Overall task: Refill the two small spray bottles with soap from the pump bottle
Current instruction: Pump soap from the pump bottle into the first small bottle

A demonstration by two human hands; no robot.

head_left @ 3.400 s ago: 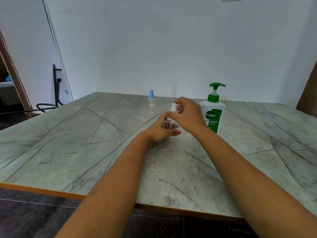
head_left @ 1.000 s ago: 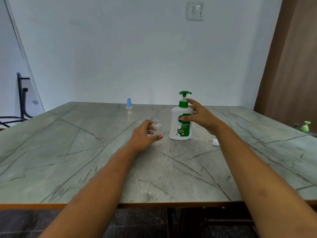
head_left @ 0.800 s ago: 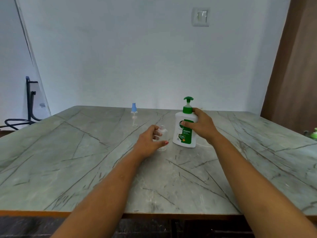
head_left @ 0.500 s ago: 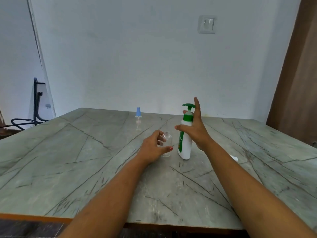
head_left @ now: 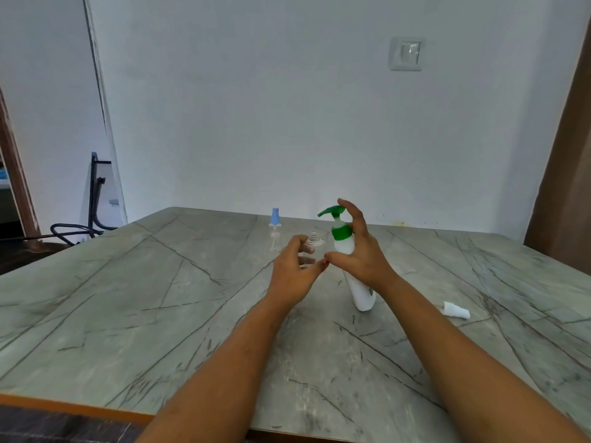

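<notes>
Pump bottle (head_left: 343, 246): white plastic, green collar and nozzle, tilted left, base on the marbled desk (head_left: 160, 298); label hidden by the palm.
Right hand (head_left: 364, 260): wrapped round the pump bottle's upper body.
Left hand (head_left: 292, 273): just left of the pump bottle, curled round the clear spray bottle (head_left: 315, 243); threaded neck plain, body hard to make out.
Blue-capped spray bottle (head_left: 275, 228): behind-left of the pump bottle, upright, faint.
White spray cap (head_left: 455, 310): right of the pump bottle, lying flat.

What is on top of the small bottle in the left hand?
No cap: the small bottle's neck is bare, the pump bottle's spout above. The left hand covers its base.
</notes>
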